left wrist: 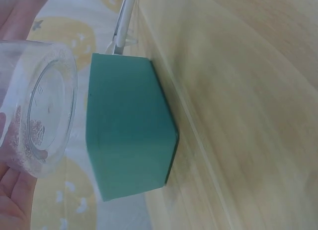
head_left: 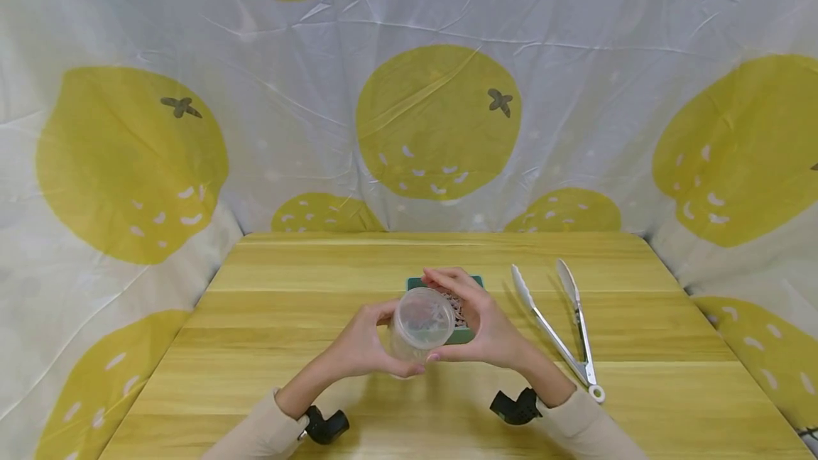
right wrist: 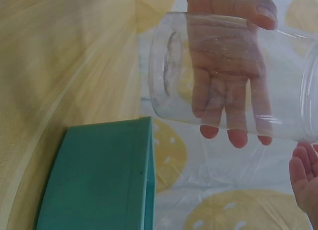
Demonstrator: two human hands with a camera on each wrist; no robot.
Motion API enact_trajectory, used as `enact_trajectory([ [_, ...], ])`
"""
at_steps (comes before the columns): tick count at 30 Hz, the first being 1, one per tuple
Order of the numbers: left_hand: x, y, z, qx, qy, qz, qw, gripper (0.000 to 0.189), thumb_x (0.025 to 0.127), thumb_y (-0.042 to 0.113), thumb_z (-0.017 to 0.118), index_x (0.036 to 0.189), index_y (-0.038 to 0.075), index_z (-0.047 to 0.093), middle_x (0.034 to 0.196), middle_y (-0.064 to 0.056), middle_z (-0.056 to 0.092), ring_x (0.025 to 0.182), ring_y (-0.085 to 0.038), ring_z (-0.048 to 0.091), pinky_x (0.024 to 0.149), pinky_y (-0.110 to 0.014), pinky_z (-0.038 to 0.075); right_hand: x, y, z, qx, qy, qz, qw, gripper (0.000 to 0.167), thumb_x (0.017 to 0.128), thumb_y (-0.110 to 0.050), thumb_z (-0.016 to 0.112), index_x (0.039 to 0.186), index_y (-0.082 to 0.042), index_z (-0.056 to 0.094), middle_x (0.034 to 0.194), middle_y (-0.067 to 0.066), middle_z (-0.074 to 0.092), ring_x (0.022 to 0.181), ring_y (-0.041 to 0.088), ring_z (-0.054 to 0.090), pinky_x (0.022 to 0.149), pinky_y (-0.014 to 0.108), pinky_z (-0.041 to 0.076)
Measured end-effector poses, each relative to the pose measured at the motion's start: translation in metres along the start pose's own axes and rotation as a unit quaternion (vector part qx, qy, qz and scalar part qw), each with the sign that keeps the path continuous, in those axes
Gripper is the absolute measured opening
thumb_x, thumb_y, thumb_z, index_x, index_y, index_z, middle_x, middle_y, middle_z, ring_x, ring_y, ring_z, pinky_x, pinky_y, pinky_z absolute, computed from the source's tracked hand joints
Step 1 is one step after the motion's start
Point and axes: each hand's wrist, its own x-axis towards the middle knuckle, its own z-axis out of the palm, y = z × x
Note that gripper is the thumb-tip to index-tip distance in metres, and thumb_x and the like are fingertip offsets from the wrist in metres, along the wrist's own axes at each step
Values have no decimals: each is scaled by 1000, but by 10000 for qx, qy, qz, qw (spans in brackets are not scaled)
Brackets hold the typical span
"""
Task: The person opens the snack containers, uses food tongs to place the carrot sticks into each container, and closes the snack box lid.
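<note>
A clear plastic jar (head_left: 415, 350) is held tilted above the table, its round top end toward the head camera. My left hand (head_left: 361, 343) grips it around the side; through the clear wall the fingers (right wrist: 213, 93) show in the right wrist view. My right hand (head_left: 482, 318) is cupped beside the jar's top end, thumb near the rim; whether it touches is hard to tell. Whether a lid covers that end is unclear. Behind the hands stands a green box (left wrist: 129, 125), with speckled brown and white bits (head_left: 456, 307) inside, partly hidden by the right hand.
Metal tongs (head_left: 559, 343) lie spread on the table to the right, their ring end toward me. The wooden table (head_left: 275, 332) meets a lemon-printed cloth (head_left: 441, 13) at the back and sides. Black wrist cameras (head_left: 326, 426) sit at both cuffs.
</note>
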Motion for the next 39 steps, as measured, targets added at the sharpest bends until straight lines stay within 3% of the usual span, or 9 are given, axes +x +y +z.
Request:
enact_trajectory([
  [4, 1, 1, -1, 3, 44, -96, 9999, 71, 67, 30, 94, 130, 25, 63, 118, 7, 69, 107, -21, 65, 90, -39, 52, -1, -1, 2, -52, 277, 43, 9996, 93, 69, 9, 87, 148, 7, 38, 138, 25, 40, 126, 37, 45, 106, 38, 42],
  [12, 2, 4, -1, -53, 60, -159, 9998, 69, 67, 30, 94, 128, 15, 65, 115, -4, 71, 104, -29, 66, 90, -39, 52, 0, 0, 6, -131, 489, 120, 9986, 81, 70, 9, 87, 141, 3, 49, 130, 22, 45, 114, 41, 49, 97, 43, 49],
  [20, 1, 3, 0, -125, -14, -78, 9999, 71, 68, 28, 94, 130, 13, 63, 117, -7, 70, 106, -32, 65, 91, -40, 52, 5, 0, -3, 56, -201, -10, 9998, 81, 75, 9, 81, 146, 3, 43, 134, 22, 42, 116, 42, 47, 92, 54, 49],
  [25, 1, 3, -1, -93, -10, -126, 9999, 72, 67, 28, 94, 131, 18, 63, 118, -1, 70, 108, -28, 65, 92, -41, 52, 7, -1, -5, 122, -470, -201, 9986, 88, 77, 9, 80, 151, 5, 33, 140, 27, 38, 122, 39, 45, 97, 52, 47],
  [31, 2, 4, -1, -20, 115, -102, 9999, 72, 65, 28, 95, 130, 25, 63, 117, 8, 70, 107, -20, 65, 91, -40, 52, 3, -2, -1, -137, 14, 100, 9999, 96, 72, 4, 87, 151, 6, 33, 144, 23, 38, 130, 33, 43, 105, 38, 43],
  [39, 2, 8, -1, 27, 164, -116, 9998, 71, 66, 28, 94, 129, 26, 63, 115, 11, 69, 105, -15, 65, 91, -40, 52, 3, -6, 7, -165, 580, 194, 9980, 86, 67, 9, 88, 142, 7, 46, 134, 25, 45, 119, 32, 49, 101, 34, 46],
])
